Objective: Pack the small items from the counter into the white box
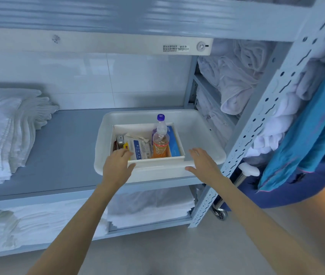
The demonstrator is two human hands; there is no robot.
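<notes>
A white box (155, 160) sits inside a larger white tray (201, 128) on the grey shelf (62, 147). Inside the box stand a bottle of orange drink (160, 139) with a blue cap, a blue carton (173, 143), a white and blue packet (138, 147) and a small silver item (120, 141). My left hand (118, 165) rests on the box's front left corner, thumb over its front wall, fingers curled over the rim. My right hand (203, 162) lies flat with spread fingers on the tray's front right rim, beside the box.
Folded white towels (0, 132) are stacked at the shelf's left, more on the shelf below (149, 207). Crumpled white linen (235, 76) fills the rack at the right. A perforated upright (260, 124) stands beside the tray. A blue laundry cart (304, 155) is at the far right.
</notes>
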